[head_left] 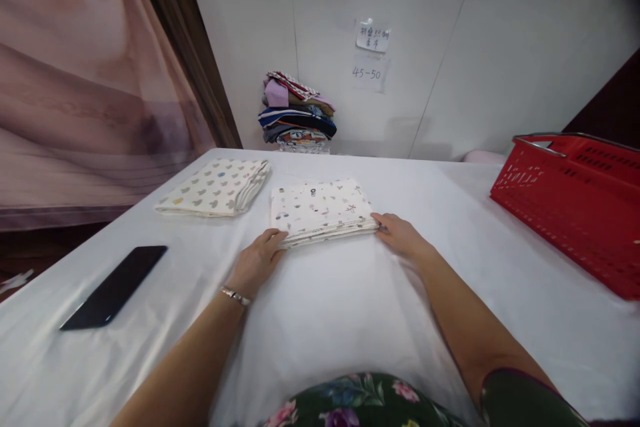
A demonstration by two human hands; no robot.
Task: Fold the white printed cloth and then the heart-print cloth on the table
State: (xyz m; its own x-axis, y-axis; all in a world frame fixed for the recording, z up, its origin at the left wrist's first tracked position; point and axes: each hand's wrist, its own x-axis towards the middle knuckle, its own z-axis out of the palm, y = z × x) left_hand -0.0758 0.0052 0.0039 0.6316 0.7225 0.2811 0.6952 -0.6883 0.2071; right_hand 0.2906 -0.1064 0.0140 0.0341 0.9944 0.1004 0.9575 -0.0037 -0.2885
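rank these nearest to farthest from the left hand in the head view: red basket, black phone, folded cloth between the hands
1. Folded cloth: its near left corner is at the left hand.
2. Black phone: on the table's left side.
3. Red basket: far over on the right.

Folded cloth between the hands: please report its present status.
Left hand, right hand: at near corners of the folded cloth. It lies flat on white table. Grey-patterned cloth to the left, red basket to the right, both apart.
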